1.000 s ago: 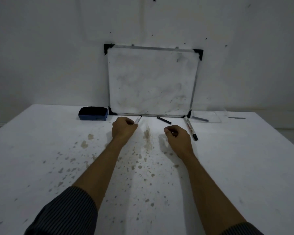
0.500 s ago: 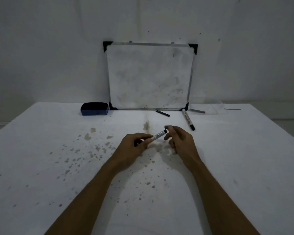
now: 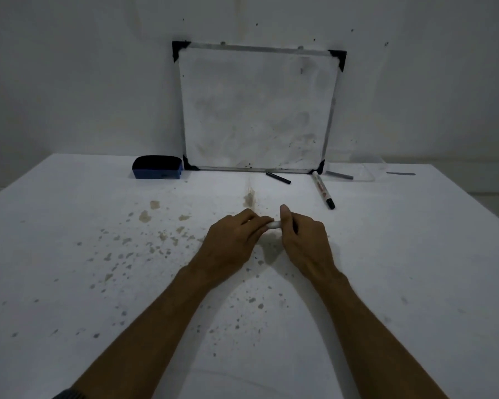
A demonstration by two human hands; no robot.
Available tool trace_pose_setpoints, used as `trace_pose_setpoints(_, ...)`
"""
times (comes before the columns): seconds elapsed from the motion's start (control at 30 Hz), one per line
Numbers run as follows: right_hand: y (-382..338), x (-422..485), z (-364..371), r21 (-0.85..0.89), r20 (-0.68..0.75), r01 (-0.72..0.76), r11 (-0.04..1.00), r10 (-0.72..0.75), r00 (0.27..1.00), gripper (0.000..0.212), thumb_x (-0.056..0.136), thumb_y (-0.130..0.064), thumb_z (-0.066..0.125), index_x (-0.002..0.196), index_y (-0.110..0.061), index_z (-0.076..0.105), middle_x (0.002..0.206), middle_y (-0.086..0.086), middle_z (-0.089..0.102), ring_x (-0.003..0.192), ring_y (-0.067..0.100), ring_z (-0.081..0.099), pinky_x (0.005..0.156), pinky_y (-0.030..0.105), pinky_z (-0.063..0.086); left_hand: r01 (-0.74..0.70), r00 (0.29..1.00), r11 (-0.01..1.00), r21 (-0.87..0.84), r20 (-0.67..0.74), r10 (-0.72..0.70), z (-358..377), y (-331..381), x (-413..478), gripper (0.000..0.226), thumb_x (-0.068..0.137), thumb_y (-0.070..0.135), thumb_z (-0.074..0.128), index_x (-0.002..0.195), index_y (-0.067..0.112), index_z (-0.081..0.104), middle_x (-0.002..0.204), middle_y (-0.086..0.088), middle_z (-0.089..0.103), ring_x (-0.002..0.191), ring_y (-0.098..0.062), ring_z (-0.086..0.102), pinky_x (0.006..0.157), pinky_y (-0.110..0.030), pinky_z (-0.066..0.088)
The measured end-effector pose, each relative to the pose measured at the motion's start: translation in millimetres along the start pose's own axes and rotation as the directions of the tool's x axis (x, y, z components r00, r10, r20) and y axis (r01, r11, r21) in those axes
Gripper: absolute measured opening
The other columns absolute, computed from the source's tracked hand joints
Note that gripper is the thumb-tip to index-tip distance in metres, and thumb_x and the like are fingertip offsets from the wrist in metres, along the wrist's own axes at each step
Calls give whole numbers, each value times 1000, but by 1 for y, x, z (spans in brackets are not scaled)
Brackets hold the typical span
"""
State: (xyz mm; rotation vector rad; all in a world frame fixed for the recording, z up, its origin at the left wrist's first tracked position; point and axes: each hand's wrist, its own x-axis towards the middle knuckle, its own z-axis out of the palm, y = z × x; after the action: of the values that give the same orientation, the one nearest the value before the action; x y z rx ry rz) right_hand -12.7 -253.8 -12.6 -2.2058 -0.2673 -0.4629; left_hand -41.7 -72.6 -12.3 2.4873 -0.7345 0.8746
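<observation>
Both hands meet over the middle of the stained white table (image 3: 69, 254) and hold one white marker (image 3: 274, 224) between them. My left hand (image 3: 231, 246) grips its left end with curled fingers. My right hand (image 3: 303, 240) grips the right end, thumb raised; most of the marker is hidden inside the two hands. A smudged whiteboard (image 3: 257, 110) leans upright against the wall behind them.
A blue and black eraser (image 3: 157, 167) sits at the board's left foot. A second white marker with a black cap (image 3: 323, 190), a black cap (image 3: 278, 178) and a grey stick (image 3: 339, 175) lie near the board's right corner. A clear plastic piece (image 3: 368, 172) lies further right.
My left hand picked the marker up from near the board and drew it back toward me. My right hand came in and now grips its other end.
</observation>
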Motion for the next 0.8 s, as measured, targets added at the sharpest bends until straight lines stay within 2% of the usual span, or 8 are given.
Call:
trace_pose_setpoints(0.13, 2, 1, 2, -38, -7, -15, 999, 15, 1000, 59, 108, -35, 44, 50, -33, 45, 42, -12, 44, 39, 5, 44, 45, 14, 33, 97, 994, 986, -138, 60, -90, 1, 1, 1, 36, 105, 36, 51, 126, 16, 73, 98, -4, 73, 79, -16, 65, 65, -33, 56)
trace_pose_setpoints(0.3, 3, 0, -1, 120, -60, 59, 991, -52, 997, 56, 105, -19, 49, 49, -23, 45, 40, -8, 40, 36, 6, 36, 41, 17, 34, 136, 988, 940, -313, 116, -104, -1, -1, 6, 41, 103, 47, 51, 115, 18, 78, 78, 4, 70, 65, -7, 59, 61, -23, 50)
trace_pose_setpoints(0.4, -3, -2, -5, 122, -83, 212, 970, -203, 976, 49, 101, -16, 48, 52, -18, 44, 40, -13, 32, 29, 6, 34, 37, 13, 27, 353, 929, 765, -539, 298, -219, -4, -2, 5, 36, 102, 51, 54, 83, 29, 75, 59, 10, 61, 49, -3, 48, 49, -18, 41)
trace_pose_setpoints(0.5, -8, -3, -7, 79, -92, 396, 915, -389, 917, 52, 100, -17, 46, 50, -11, 53, 43, -12, 38, 29, 1, 26, 41, 7, 24, 628, 758, 480, -613, 620, -200, -20, -12, 3, 39, 102, 58, 52, 92, 32, 81, 61, 11, 61, 46, -3, 43, 43, -17, 37)
trace_pose_setpoints(0.57, -9, -5, -4, 41, -97, 471, 881, -466, 879, 51, 101, -20, 45, 53, -8, 56, 42, -5, 44, 35, 1, 27, 40, 16, 30, 727, 661, 357, -587, 739, -132, -30, -20, 3, 41, 101, 59, 53, 107, 30, 81, 67, 12, 59, 47, -5, 39, 41, -19, 33)
trace_pose_setpoints(0.6, -10, -5, -3, 48, -94, 449, 892, -444, 891, 51, 103, -25, 44, 55, -12, 55, 43, -4, 44, 36, 2, 28, 40, 19, 32, 746, 645, 315, -586, 754, -124, -31, -21, 4, 44, 100, 59, 54, 113, 27, 79, 69, 11, 59, 48, -5, 38, 41, -19, 32)
trace_pose_setpoints(0.7, -16, -6, 0, 236, -12, 116, 965, -117, 993, 56, 102, -54, 41, 61, -17, 50, 50, -2, 46, 44, 7, 41, 49, 24, 42, 731, 683, 235, -641, 685, -254, -22, -10, 6, 42, 102, 57, 52, 118, 24, 72, 69, 10, 59, 49, -7, 41, 41, -22, 34)
trace_pose_setpoints(0.8, -16, -3, -6, 305, 68, 27, 952, -51, 996, 43, 98, -54, 55, 84, -17, 71, 72, -3, 68, 65, 7, 62, 64, 22, 50, 695, 699, 176, -697, 598, -392, -13, 1, 7, 38, 104, 51, 51, 120, 18, 58, 77, 5, 66, 57, -11, 52, 47, -26, 43)
